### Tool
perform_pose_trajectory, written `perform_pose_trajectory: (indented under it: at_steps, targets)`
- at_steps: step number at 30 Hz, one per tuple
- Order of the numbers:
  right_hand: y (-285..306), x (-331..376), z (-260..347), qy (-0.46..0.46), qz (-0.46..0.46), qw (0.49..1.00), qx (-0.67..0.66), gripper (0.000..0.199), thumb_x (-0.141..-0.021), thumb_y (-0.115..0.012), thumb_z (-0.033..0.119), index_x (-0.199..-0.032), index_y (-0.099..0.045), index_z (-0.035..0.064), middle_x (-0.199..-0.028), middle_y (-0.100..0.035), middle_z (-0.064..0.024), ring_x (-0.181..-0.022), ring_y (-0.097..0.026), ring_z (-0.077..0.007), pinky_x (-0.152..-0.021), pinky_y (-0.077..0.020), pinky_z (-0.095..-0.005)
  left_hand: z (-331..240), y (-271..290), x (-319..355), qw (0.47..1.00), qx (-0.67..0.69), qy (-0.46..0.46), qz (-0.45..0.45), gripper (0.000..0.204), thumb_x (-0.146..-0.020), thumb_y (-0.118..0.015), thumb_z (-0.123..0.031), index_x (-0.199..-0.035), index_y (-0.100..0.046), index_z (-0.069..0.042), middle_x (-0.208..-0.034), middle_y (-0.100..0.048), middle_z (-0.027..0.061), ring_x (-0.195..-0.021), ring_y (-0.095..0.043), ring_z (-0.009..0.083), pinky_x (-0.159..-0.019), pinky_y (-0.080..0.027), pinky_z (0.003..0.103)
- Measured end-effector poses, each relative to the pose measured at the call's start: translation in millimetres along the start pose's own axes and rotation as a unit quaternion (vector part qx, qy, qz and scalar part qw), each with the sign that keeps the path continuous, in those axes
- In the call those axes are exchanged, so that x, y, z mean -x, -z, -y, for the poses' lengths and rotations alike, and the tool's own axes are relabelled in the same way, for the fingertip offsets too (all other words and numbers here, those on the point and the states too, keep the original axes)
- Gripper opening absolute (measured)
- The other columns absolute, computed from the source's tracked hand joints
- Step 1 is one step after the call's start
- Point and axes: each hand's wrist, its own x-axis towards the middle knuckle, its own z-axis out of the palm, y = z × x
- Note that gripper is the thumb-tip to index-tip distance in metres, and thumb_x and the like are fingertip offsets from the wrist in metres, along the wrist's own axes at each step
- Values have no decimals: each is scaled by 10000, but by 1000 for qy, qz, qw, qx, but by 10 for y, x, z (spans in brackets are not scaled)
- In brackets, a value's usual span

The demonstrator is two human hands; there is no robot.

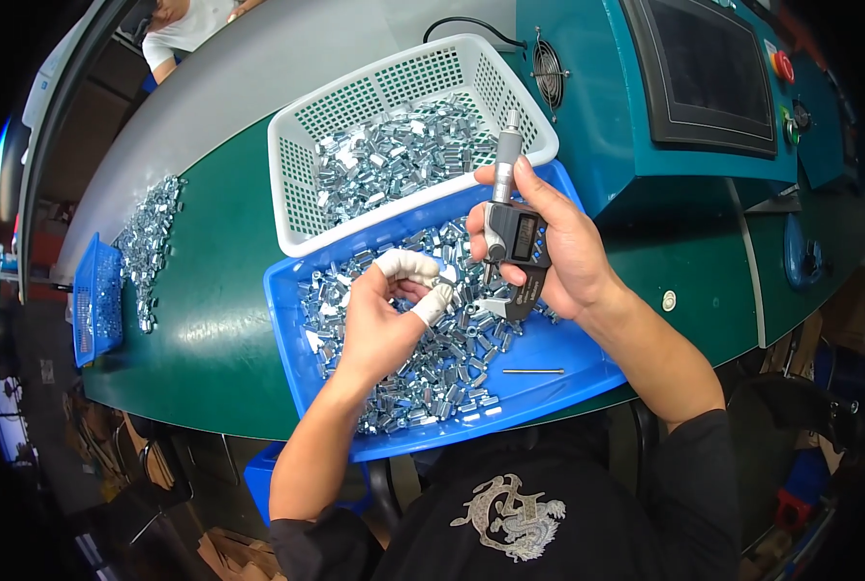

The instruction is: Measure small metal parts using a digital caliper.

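Observation:
My right hand [566, 242] is wrapped round a digital micrometer [526, 239] with a grey thimble, a black body and a small display. Its thimble points away from me and its frame curves toward my left hand. White finger covers are on the thumb and fingers of my left hand [394, 300]. Those fingertips pinch a small shiny metal hex nut [446, 279], partly hidden, just left of the micrometer. Below both hands, a blue tray [573, 358] holds many loose metal hex nuts [432, 378].
Behind the tray stands a white perforated basket [292, 184] of similar nuts. More nuts [147, 242] lie piled at left beside a small blue basket [86, 300]. A thin metal pin [533, 371] lies in the tray. A teal machine [587, 126] stands at right; another person [185, 34] is far left.

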Motion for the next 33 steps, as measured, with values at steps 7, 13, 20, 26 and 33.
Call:
perform_pose_trajectory:
  at_steps: [7, 13, 20, 26, 33]
  targets:
    - [26, 15, -35, -8, 0, 1000, -19, 477, -987, -347, 436, -1276, -413, 62, -849, -611, -104, -700, -633, -147, -397, -436, -201, -142, -105, 95, 942, 316, 85, 77, 237, -847, -644, -66, -1072, -631, 8, -972, -671, 84, -853, -642, 149, -805, -515, 285]
    - [0, 11, -25, -8, 7, 1000, -26, 486, -989, -344, 428, -1289, -406, 51, -861, -612, -112, -706, -633, -147, -397, -438, -203, -165, -85, 80, 919, 369, 98, 96, 225, -851, -639, -39, -1066, -618, 22, -971, -664, 102, -841, -654, 178, -772, -546, 302]
    - [14, 3, -33, -4, 6, 1000, -29, 395, -987, -377, 406, -1170, -461, 66, -861, -612, -115, -707, -638, -149, -391, -434, -199, -152, -97, 75, 922, 365, 97, 88, 239, -849, -634, -39, -1076, -607, 29, -987, -662, 126, -858, -659, 193, -769, -558, 306]
    - [14, 5, -31, 1, 1, 1000, -27, 342, -982, -399, 404, -1096, -476, 90, -843, -616, -106, -692, -641, -149, -385, -429, -196, -160, -98, 78, 920, 367, 104, 90, 240, -850, -634, -42, -1077, -605, 29, -986, -662, 130, -849, -661, 195, -767, -561, 306]
    - [-20, 16, -10, -7, -17, 1000, -15, 358, -974, -413, 418, -1090, -482, 86, -828, -618, -99, -680, -641, -140, -381, -423, -195, -149, -86, 73, 918, 369, 105, 96, 228, -851, -636, -34, -1070, -612, 22, -966, -659, 108, -863, -654, 180, -770, -555, 307]
